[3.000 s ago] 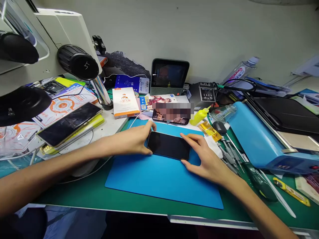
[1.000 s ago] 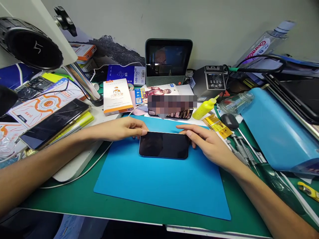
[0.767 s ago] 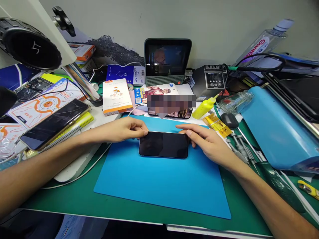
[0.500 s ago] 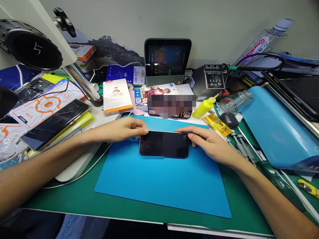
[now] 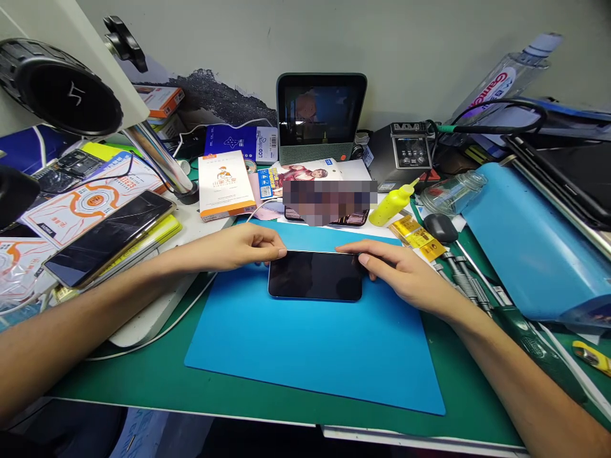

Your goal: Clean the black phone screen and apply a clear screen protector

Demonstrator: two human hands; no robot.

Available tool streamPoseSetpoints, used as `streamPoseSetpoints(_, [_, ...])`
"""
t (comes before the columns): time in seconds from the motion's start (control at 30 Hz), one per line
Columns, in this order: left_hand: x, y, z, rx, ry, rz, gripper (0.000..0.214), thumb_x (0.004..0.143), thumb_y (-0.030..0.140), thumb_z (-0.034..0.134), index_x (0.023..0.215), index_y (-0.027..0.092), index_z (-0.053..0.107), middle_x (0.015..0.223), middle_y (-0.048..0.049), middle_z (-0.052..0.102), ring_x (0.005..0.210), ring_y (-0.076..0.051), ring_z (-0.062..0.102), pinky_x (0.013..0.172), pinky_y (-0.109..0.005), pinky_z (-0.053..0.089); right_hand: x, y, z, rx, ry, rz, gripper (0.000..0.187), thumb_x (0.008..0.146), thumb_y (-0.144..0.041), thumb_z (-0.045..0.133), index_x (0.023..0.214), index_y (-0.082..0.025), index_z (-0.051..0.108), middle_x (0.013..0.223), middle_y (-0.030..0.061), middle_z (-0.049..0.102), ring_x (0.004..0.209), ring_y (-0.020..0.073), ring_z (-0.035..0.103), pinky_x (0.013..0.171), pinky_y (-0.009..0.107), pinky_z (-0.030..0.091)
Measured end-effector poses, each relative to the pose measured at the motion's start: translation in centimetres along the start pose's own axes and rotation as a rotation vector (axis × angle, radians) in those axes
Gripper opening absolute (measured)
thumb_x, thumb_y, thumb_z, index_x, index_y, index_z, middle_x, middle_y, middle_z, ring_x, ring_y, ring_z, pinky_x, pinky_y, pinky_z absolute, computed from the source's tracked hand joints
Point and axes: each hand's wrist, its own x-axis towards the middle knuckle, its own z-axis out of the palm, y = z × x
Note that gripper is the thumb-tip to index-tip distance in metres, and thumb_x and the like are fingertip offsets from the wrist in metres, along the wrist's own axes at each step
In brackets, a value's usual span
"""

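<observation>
A smartphone (image 5: 315, 277) with a dark screen lies lengthwise across the upper part of a blue work mat (image 5: 310, 356). My left hand (image 5: 258, 247) grips its far left corner, the thumb on the edge and the other fingers curled, partly hidden behind it. At the right end, my right hand (image 5: 389, 264) holds the phone between thumb and fingers, with the index finger stretched along the far long edge. Beyond the phone, a second phone (image 5: 329, 216) lies partly covered by a blurred patch.
A yellow squeeze bottle (image 5: 394, 203) and a white-orange box (image 5: 226, 186) stand behind the mat. On the left are a microscope stand (image 5: 162, 162) and a cracked dark phone (image 5: 112, 238). To the right lie screwdrivers (image 5: 468, 280), a glass jar (image 5: 453, 193) and a blue case (image 5: 539, 248). A screen device (image 5: 322, 117) stands at the back.
Both hands keep the same hold on the phone. The whole view has shifted very slightly; nothing else visibly moves.
</observation>
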Motion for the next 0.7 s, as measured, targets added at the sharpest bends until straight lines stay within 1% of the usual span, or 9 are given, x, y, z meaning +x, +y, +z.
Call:
streamPoseSetpoints(0.07, [0.0, 0.1, 0.0, -0.002, 0.003, 0.009, 0.038, 0.1, 0.05, 0.055, 0.092, 0.016, 0.071, 0.083, 0.0016, 0.063, 0.074, -0.013, 0.053, 0.067, -0.023, 0.038, 0.0, 0.0, 0.2, -0.006, 0.017, -0.021, 0.04, 0.103, -0.049, 0.052, 0.126, -0.028, 0.077, 0.104, 0.0053, 0.08, 0.091, 0.0249, 0.073, 0.097, 0.046, 0.057])
streamPoseSetpoints(0.13, [0.1, 0.2, 0.1, -0.006, 0.006, 0.019, 0.039, 0.1, 0.05, 0.055, 0.091, 0.016, 0.07, 0.083, 0.0016, 0.063, 0.074, -0.013, 0.053, 0.067, -0.023, 0.038, -0.1, 0.0, 0.6, -0.02, 0.059, -0.063, 0.039, 0.104, -0.05, 0.052, 0.129, -0.03, 0.075, 0.121, 0.0055, 0.078, 0.106, 0.0266, 0.073, 0.104, 0.047, 0.055])
streamPoseSetpoints(0.2, [0.1, 0.2, 0.1, -0.012, 0.008, 0.021, 0.039, 0.101, 0.051, 0.054, 0.092, 0.017, 0.07, 0.084, 0.0017, 0.063, 0.076, -0.013, 0.054, 0.067, -0.023, 0.038, -0.1, 0.1, 1.1, -0.041, 0.108, -0.134, 0.039, 0.105, -0.049, 0.052, 0.134, -0.032, 0.071, 0.135, 0.0045, 0.073, 0.122, 0.0274, 0.068, 0.112, 0.048, 0.051])
streamPoseSetpoints(0.27, [0.1, 0.1, 0.0, -0.02, 0.005, 0.013, 0.039, 0.101, 0.051, 0.054, 0.093, 0.017, 0.07, 0.084, 0.0018, 0.063, 0.076, -0.013, 0.054, 0.068, -0.023, 0.039, -0.3, 0.2, 1.5, -0.071, 0.134, -0.214, 0.038, 0.106, -0.046, 0.052, 0.14, -0.034, 0.066, 0.143, 0.0032, 0.068, 0.133, 0.0258, 0.063, 0.117, 0.046, 0.047])
streamPoseSetpoints(0.37, [0.1, 0.1, 0.0, -0.028, -0.004, 0.003, 0.039, 0.101, 0.052, 0.055, 0.093, 0.017, 0.07, 0.084, 0.0019, 0.063, 0.076, -0.013, 0.054, 0.069, -0.023, 0.039, -0.4, 0.4, 1.9, -0.12, 0.135, -0.287, 0.038, 0.108, -0.04, 0.05, 0.143, -0.034, 0.062, 0.146, 0.0024, 0.065, 0.136, 0.0222, 0.06, 0.119, 0.041, 0.045])
streamPoseSetpoints(0.5, [0.1, 0.0, 0.0, -0.032, -0.001, 0.005, 0.039, 0.101, 0.053, 0.055, 0.093, 0.017, 0.069, 0.085, 0.0016, 0.063, 0.078, -0.014, 0.056, 0.071, -0.023, 0.04, -0.4, 0.6, 2.0, -0.153, 0.158, -0.314, 0.037, 0.11, -0.033, 0.045, 0.145, -0.034, 0.059, 0.146, 0.002, 0.064, 0.136, 0.0203, 0.06, 0.12, 0.04, 0.044])
streamPoseSetpoints(0.6, [0.1, 0.0, 0.0, -0.027, 0.002, 0.009, 0.039, 0.101, 0.053, 0.055, 0.094, 0.017, 0.069, 0.086, 0.0016, 0.064, 0.078, -0.014, 0.056, 0.07, -0.023, 0.04, -0.3, 0.8, 2.1, -0.207, 0.206, -0.347, 0.039, 0.109, -0.029, 0.046, 0.146, -0.034, 0.058, 0.148, 0.0037, 0.061, 0.14, 0.0221, 0.056, 0.121, 0.043, 0.044])
streamPoseSetpoints(0.7, [0.2, 0.0, 0.0, -0.017, 0.002, 0.005, 0.039, 0.1, 0.053, 0.055, 0.093, 0.017, 0.069, 0.084, 0.0015, 0.063, 0.077, -0.014, 0.055, 0.07, -0.023, 0.04, -0.5, 0.8, 2.3, -0.322, 0.24, -0.402, 0.043, 0.107, -0.026, 0.046, 0.149, -0.03, 0.056, 0.155, 0.0083, 0.053, 0.146, 0.027, 0.049, 0.122, 0.05, 0.041])
